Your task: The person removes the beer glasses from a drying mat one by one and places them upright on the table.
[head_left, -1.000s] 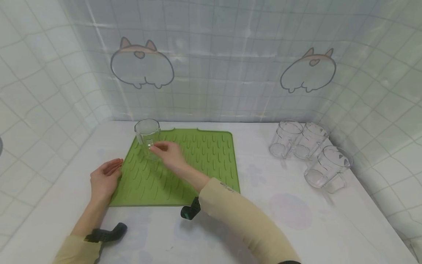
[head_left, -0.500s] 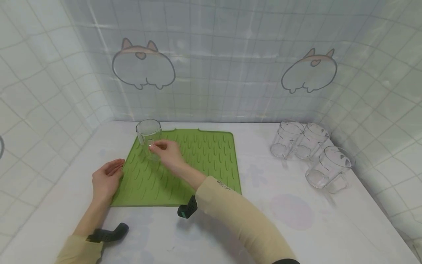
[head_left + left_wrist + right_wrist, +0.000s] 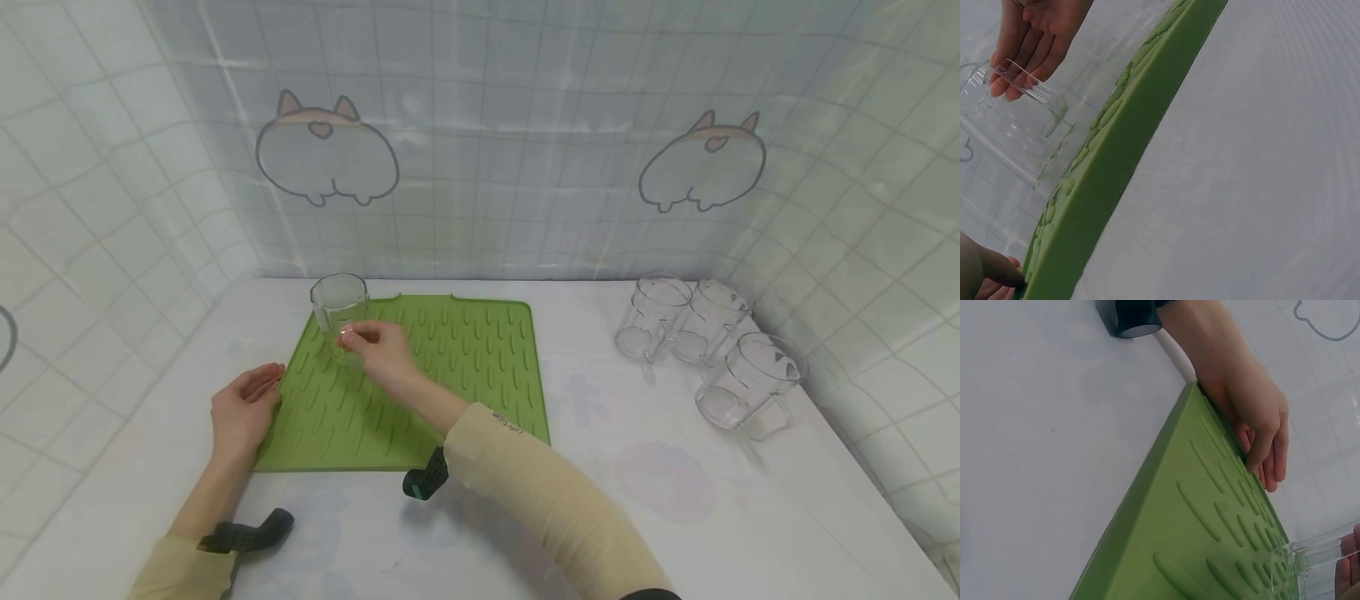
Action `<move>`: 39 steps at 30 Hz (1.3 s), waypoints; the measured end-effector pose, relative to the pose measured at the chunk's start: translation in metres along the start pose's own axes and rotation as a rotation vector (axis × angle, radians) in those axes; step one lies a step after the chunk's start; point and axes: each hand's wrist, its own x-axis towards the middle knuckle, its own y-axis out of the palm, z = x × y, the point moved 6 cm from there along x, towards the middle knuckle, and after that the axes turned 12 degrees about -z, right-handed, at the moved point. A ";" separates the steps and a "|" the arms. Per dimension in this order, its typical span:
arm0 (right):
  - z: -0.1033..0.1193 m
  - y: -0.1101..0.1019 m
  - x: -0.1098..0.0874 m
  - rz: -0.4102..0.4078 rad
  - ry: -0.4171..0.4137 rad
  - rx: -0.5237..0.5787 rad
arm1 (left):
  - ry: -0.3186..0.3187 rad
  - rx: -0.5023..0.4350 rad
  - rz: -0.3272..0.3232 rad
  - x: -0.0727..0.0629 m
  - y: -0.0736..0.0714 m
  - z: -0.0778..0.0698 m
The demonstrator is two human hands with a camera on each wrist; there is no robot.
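Note:
My right hand (image 3: 386, 350) pinches the handle of a clear glass mug (image 3: 337, 302) above the back left part of a green drying mat (image 3: 465, 371). The mug is upright with its rim on top. In the left wrist view the mug (image 3: 1007, 134) is close to the ridged mat surface; I cannot tell whether its base touches. My left hand (image 3: 242, 412) is at the mat's left edge. Seen from the right wrist, its thumb lies on the edge of the mat (image 3: 1166, 506) and the fingers are just outside it, holding the edge.
Three more clear glass mugs stand upright on the white table (image 3: 585, 533) at the right: one mug (image 3: 652, 312) and another mug (image 3: 705, 321) at the back, a third mug (image 3: 750, 379) nearer, its handle toward the front right. A tiled backdrop (image 3: 480, 167) rises behind.
The view has shifted very slightly. Both hands, the glass mug and the mat otherwise keep their places.

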 end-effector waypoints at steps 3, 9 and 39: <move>-0.001 -0.001 -0.001 -0.004 -0.002 0.005 | 0.006 -0.003 0.000 0.000 0.001 -0.001; 0.001 -0.004 -0.007 -0.005 -0.021 0.003 | -0.002 -0.006 0.009 -0.001 0.002 -0.001; 0.015 -0.023 -0.036 0.022 0.034 0.095 | 0.009 0.034 -0.020 -0.003 0.002 0.002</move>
